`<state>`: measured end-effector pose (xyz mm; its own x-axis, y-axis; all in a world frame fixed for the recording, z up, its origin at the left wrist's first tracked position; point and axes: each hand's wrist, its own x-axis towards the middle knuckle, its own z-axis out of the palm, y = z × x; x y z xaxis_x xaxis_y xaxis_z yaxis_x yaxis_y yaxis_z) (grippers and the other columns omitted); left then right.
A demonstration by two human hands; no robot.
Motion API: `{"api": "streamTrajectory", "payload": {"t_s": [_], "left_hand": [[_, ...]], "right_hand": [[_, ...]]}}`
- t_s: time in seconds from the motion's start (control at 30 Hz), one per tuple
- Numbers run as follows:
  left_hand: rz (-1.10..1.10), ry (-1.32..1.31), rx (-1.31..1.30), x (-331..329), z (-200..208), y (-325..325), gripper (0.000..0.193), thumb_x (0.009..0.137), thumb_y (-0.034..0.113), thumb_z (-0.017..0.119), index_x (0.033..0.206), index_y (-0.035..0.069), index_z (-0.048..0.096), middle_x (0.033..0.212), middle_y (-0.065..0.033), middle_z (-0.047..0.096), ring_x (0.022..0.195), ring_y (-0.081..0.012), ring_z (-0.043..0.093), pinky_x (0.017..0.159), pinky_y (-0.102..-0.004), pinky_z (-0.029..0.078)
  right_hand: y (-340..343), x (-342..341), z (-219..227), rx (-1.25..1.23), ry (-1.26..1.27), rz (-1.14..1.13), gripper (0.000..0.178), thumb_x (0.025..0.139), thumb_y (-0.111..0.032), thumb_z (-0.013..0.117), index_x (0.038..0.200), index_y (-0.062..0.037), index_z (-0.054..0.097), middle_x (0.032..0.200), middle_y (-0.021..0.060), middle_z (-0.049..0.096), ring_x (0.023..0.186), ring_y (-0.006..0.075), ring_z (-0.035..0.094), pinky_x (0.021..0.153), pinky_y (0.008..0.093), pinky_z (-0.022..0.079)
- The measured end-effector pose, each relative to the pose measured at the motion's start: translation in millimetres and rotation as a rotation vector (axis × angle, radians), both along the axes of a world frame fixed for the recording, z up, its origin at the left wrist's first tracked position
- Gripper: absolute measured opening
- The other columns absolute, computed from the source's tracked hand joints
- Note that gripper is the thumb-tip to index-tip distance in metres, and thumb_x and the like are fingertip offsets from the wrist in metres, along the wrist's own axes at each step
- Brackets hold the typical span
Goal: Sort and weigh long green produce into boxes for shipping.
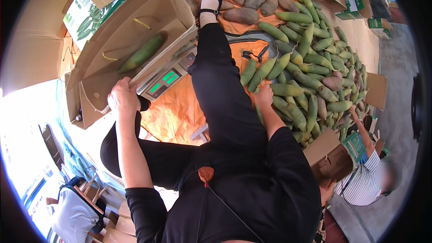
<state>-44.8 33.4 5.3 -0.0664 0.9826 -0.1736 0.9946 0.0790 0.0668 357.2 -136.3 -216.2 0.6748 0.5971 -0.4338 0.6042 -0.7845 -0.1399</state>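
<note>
My left hand [123,95] is closed over the near edge of an open cardboard box [101,103]. Inside that box lies one long green radish [143,54], and a yellow cord handle shows on its wall. The box leans over a digital scale [164,84] with lit green digits, which it partly hides. On the right, my right hand [263,95] closes round the lower end of a green radish [261,74] at the near edge of a large heap of green radishes [310,68]. Part of its fingers is hidden among the radishes.
Reddish-brown radishes [241,15] lie beyond my outstretched leg on an orange sheet [173,112]. A person in a striped shirt [360,184] reaches into the heap from the right, beside an open carton [330,159]. Another person in grey [74,213] is at lower left.
</note>
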Motion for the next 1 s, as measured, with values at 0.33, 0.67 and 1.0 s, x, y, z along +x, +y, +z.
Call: {"api": "streamTrajectory", "payload": {"t_s": [0.33, 0.67, 1.0], "left_hand": [[0.021, 0.042, -0.036, -6, -2, -4, 0.018, 0.079, 0.021, 0.068, 0.094, 0.012, 0.066, 0.094, -0.007, 0.067, 0.093, -0.0259, 0.063, 0.08, -0.0418, 0.046], [0.025, -0.004, -0.013, -5, 4, -7, 0.019, 0.08, 0.019, 0.066, 0.096, 0.01, 0.067, 0.093, -0.0093, 0.067, 0.094, -0.0275, 0.063, 0.08, -0.0426, 0.046], [-0.061, 0.001, 0.086, -1, -12, -6, 0.007, 0.079, 0.014, 0.063, 0.085, 0.012, 0.065, 0.084, -0.0058, 0.066, 0.087, -0.0254, 0.064, 0.074, -0.0433, 0.046]], "right_hand": [[-8, 8, -42, -0.372, 0.163, 0.164, 0.052, 0.079, -0.027, 0.069, 0.124, -0.0112, 0.048, 0.132, 0.0137, 0.049, 0.124, 0.0324, 0.046, 0.097, 0.0457, 0.045], [-8, 12, 5, -0.034, 0.31, 0.279, 0.053, 0.082, -0.013, 0.065, 0.13, -0.0067, 0.043, 0.111, 0.024, 0.059, 0.105, 0.0429, 0.056, 0.087, 0.0479, 0.045], [91, 21, 178, 0.89, 0.286, 0.449, 0.045, 0.083, 0.004, 0.061, 0.125, -0.0013, 0.046, 0.121, 0.013, 0.053, 0.107, 0.0206, 0.056, 0.091, 0.0318, 0.046]]}}
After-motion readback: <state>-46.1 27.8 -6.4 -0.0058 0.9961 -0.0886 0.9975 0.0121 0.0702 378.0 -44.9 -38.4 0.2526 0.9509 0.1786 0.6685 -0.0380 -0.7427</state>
